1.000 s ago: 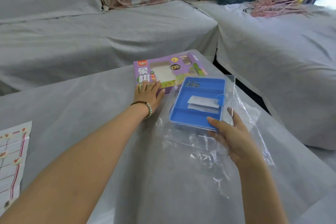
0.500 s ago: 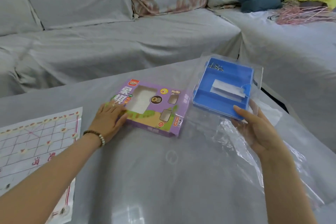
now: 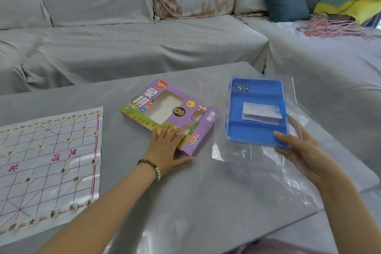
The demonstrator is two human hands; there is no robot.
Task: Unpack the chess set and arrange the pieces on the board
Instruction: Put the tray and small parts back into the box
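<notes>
Two bare hands work over a grey table (image 3: 185, 202) in front of a grey sofa (image 3: 144, 43). At centre frame, the left hand (image 3: 167, 148), with a bead bracelet (image 3: 152, 168) at the wrist, lies flat on the near corner of a purple box (image 3: 171, 113), fingers straight and spread, gripping nothing. At right of centre, the right hand (image 3: 299, 150) pinches the near right corner of a blue tray (image 3: 255, 130), thumb on top and fingers behind it. The tray sits within a clear bag (image 3: 268, 171) that trails toward the lower right; it holds a white paper slip (image 3: 261, 111) and some small metal bits in its far section, too small to tell apart. At lower left, a paper board (image 3: 49, 161) lies flat on the table, with round pale pieces (image 3: 64, 170) set on its red lines.
</notes>
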